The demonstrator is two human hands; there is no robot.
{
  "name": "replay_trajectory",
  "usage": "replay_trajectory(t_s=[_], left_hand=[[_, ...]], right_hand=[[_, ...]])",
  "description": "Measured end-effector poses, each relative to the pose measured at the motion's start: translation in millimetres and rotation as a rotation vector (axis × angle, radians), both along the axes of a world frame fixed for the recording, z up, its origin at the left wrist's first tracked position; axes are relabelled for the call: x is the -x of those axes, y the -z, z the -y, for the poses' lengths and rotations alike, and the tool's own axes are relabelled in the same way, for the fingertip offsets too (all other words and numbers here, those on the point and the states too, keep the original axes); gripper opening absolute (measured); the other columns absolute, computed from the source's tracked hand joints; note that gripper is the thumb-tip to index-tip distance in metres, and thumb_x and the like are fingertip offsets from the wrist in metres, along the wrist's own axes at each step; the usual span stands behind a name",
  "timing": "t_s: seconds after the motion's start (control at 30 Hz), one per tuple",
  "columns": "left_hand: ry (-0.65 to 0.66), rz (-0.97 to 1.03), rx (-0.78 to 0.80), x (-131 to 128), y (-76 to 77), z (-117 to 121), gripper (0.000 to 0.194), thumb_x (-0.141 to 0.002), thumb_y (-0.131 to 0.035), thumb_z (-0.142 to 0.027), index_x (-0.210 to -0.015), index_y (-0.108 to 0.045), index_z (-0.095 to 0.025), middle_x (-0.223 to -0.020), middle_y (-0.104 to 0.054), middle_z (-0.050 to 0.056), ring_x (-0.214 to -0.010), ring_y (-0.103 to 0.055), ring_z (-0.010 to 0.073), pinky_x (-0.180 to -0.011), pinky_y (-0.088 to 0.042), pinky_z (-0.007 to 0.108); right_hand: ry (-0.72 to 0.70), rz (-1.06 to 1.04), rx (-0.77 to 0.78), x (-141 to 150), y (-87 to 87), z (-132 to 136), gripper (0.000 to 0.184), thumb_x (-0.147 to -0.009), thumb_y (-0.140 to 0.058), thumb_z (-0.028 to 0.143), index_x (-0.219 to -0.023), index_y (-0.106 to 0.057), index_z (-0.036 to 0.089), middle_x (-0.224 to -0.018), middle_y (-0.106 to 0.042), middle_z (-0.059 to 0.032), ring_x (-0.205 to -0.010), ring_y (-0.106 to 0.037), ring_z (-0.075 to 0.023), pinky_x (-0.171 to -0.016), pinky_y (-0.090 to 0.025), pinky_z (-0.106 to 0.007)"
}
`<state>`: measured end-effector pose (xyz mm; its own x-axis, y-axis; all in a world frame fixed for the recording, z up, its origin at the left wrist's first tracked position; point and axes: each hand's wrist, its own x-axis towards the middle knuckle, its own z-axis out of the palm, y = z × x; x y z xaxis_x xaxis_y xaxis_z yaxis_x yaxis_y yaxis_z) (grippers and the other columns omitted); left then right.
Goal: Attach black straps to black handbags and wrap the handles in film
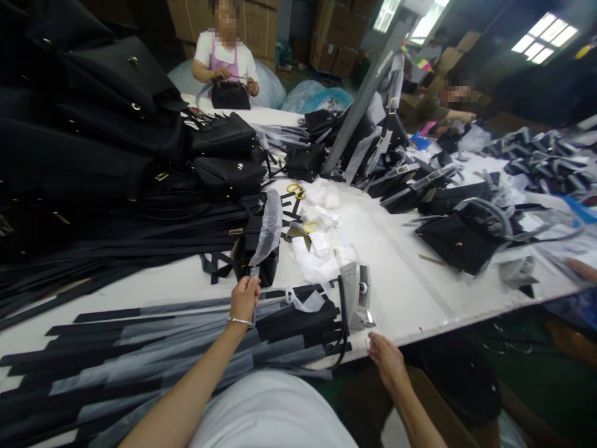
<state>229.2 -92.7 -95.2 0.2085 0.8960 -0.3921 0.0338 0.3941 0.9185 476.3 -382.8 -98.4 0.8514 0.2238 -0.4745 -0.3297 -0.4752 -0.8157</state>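
Observation:
My left hand (pixel 245 300) is closed around the lower end of a plastic-wrapped strap (pixel 267 231). Just beyond that hand stands a small black handbag (pixel 268 270), partly covered by the wrapped strap. Near the table's front edge, my right hand (pixel 388 361) has its thumb and fingertips drawn together in a pinch; whatever may be between them is too small to make out. A grey tape dispenser (pixel 358 295) sits directly beyond the right fingertips. Under and beside my left forearm lie many flat black straps (pixel 284 326), some sleeved in clear film.
Black handbags (pixel 116 81) are piled high at the left. White wrapping pieces (pixel 310 255) and yellow-handled scissors (pixel 296 191) lie mid-table. A metal post (pixel 359 106) rises behind them. Another handbag (pixel 459 236) rests at the right. Across the table, a person (pixel 226 65) handles a bag.

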Motion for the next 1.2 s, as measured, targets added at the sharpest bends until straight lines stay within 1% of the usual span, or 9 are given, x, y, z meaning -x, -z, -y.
replay_trajectory(t_s=[0.17, 0.27, 0.37, 0.47, 0.57, 0.77, 0.9, 1.03, 1.2], left_hand=[[-0.012, -0.009, 0.0, 0.6, -0.5, 2.4, 0.041, -0.073, -0.053, -0.058, -0.07, -0.051, -0.018, -0.047, -0.046, -0.008, -0.03, -0.034, 0.0044, -0.032, -0.025, 0.017], [-0.004, -0.005, -0.003, 2.4, 1.5, 2.4, 0.038, -0.074, -0.053, -0.055, -0.069, -0.051, -0.018, -0.046, -0.047, -0.008, -0.031, -0.035, 0.0052, -0.032, -0.025, 0.017], [0.006, -0.014, -0.014, 4.5, 2.4, 4.1, 0.033, -0.077, -0.051, -0.05, -0.068, -0.05, -0.019, -0.047, -0.048, -0.007, -0.032, -0.035, 0.0055, -0.033, -0.025, 0.018], [0.019, -0.043, -0.026, 5.8, 2.3, 6.6, 0.03, -0.079, -0.049, -0.047, -0.067, -0.049, -0.019, -0.048, -0.048, -0.007, -0.033, -0.037, 0.0063, -0.035, -0.026, 0.018], [0.036, -0.078, -0.053, 6.7, 2.1, 8.4, 0.029, -0.079, -0.049, -0.045, -0.064, -0.046, -0.02, -0.046, -0.046, -0.008, -0.035, -0.038, 0.0072, -0.037, -0.028, 0.019], [0.032, -0.137, -0.115, 11.0, 0.6, 8.8, 0.028, -0.081, -0.048, -0.04, -0.061, -0.045, -0.021, -0.045, -0.045, -0.007, -0.041, -0.042, 0.0095, -0.045, -0.031, 0.021], [0.033, -0.151, -0.122, 13.4, -1.8, 8.4, 0.028, -0.081, -0.049, -0.038, -0.06, -0.047, -0.021, -0.046, -0.047, -0.007, -0.045, -0.045, 0.0102, -0.048, -0.032, 0.021], [0.061, -0.092, -0.054, 14.6, -3.3, 8.6, 0.03, -0.081, -0.051, -0.041, -0.059, -0.047, -0.02, -0.046, -0.047, -0.007, -0.041, -0.042, 0.0084, -0.045, -0.031, 0.021], [0.014, 0.332, 0.26, 15.8, -4.5, 9.5, 0.035, -0.076, -0.057, -0.051, -0.069, -0.053, -0.017, -0.047, -0.046, -0.008, -0.032, -0.029, 0.0036, -0.034, -0.019, 0.019]], right_hand=[[-0.309, 0.099, 0.351, -28.5, 12.4, 19.3, 0.018, -0.042, -0.071, 0.043, -0.047, -0.062, 0.029, -0.057, -0.063, -0.0085, -0.054, -0.058, -0.0243, -0.055, -0.046, -0.04], [-0.474, 0.043, 0.395, -28.1, -0.4, 7.8, 0.023, -0.039, -0.074, 0.041, -0.036, -0.053, 0.031, -0.044, -0.053, -0.0063, -0.044, -0.051, -0.0239, -0.048, -0.04, -0.04], [-0.707, -0.037, 0.174, 8.7, -34.2, -47.2, 0.03, -0.055, -0.07, 0.053, -0.043, -0.057, 0.028, -0.049, -0.053, -0.0046, -0.051, -0.05, -0.0214, -0.055, -0.041, -0.037], [-0.892, -0.051, -0.023, 62.4, -71.9, -132.7, 0.031, -0.07, -0.065, 0.052, -0.058, -0.063, 0.023, -0.057, -0.056, -0.0014, -0.06, -0.05, -0.0178, -0.061, -0.041, -0.031], [-0.975, -0.102, -0.199, 104.8, -90.8, -212.0, 0.029, -0.072, -0.066, 0.048, -0.067, -0.066, 0.019, -0.061, -0.059, -0.0001, -0.06, -0.05, -0.0144, -0.06, -0.039, -0.026], [-1.034, -0.031, -0.141, 131.7, -60.4, -286.1, 0.03, -0.063, -0.072, 0.037, -0.047, -0.058, 0.017, -0.044, -0.051, 0.0037, -0.046, -0.04, -0.0089, -0.047, -0.03, -0.023], [-1.052, -0.095, -0.108, 128.6, -40.4, -293.3, 0.035, -0.062, -0.073, 0.039, -0.041, -0.056, 0.017, -0.039, -0.047, 0.0045, -0.042, -0.036, -0.0074, -0.045, -0.028, -0.023], [-1.084, -0.199, -0.119, 122.1, -43.3, -291.2, 0.033, -0.06, -0.075, 0.042, -0.045, -0.059, 0.017, -0.044, -0.05, 0.0039, -0.046, -0.041, -0.0082, -0.048, -0.033, -0.023], [-1.147, -0.305, -0.134, 116.5, -49.3, -290.2, 0.026, -0.059, -0.074, 0.038, -0.054, -0.066, 0.014, -0.052, -0.059, 0.0005, -0.05, -0.047, -0.0093, -0.052, -0.037, -0.024]])
